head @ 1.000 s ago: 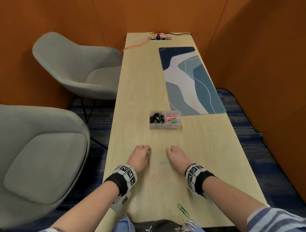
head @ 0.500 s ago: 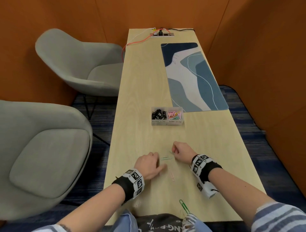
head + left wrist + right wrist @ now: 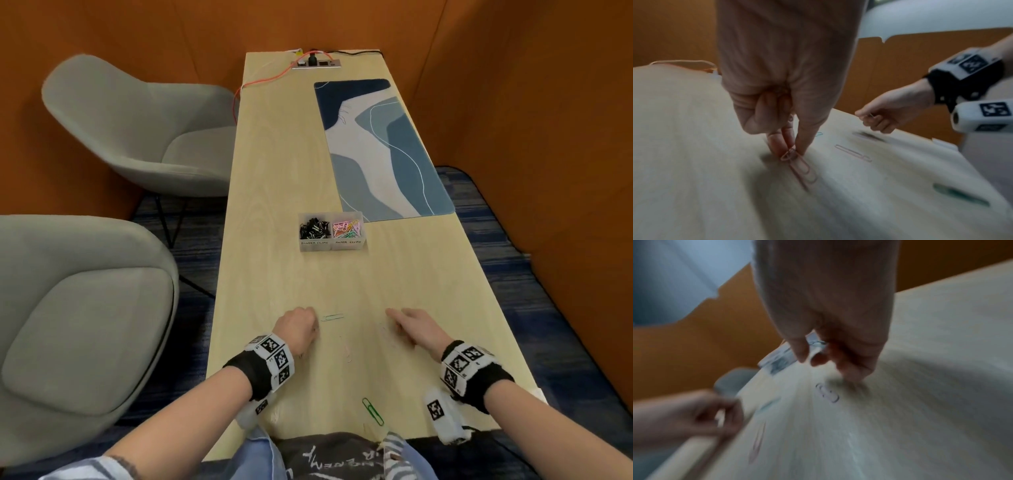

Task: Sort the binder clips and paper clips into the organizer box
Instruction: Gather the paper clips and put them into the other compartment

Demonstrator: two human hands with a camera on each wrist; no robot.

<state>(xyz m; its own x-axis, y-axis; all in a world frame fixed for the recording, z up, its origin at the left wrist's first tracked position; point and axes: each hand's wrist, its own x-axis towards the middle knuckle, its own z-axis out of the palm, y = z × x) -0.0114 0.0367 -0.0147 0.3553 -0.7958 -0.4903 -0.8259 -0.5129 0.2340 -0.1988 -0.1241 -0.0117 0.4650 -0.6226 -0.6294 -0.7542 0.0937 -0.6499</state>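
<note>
The clear organizer box (image 3: 331, 245) stands mid-table, with black binder clips (image 3: 313, 229) in its left compartment and coloured paper clips (image 3: 346, 229) in its right. My left hand (image 3: 791, 151) pinches a pink paper clip (image 3: 801, 168) against the table. My right hand (image 3: 394, 317), to the right, has curled fingers that seem to pinch a thin wire clip (image 3: 871, 115). A pale teal clip (image 3: 332, 317) lies between the hands. A faint pink clip (image 3: 347, 353) lies nearer me, and a green clip (image 3: 372, 411) sits at the front edge. The right wrist view is blurred.
The long wooden table (image 3: 274, 171) carries a blue patterned desk mat (image 3: 383, 154) at the back right. A power strip (image 3: 315, 63) with an orange cable is at the far end. Two grey chairs (image 3: 137, 130) stand to the left.
My left hand has gone onto the pink clips near me and now pinches them. My right hand has moved away from the teal clip to the right.
</note>
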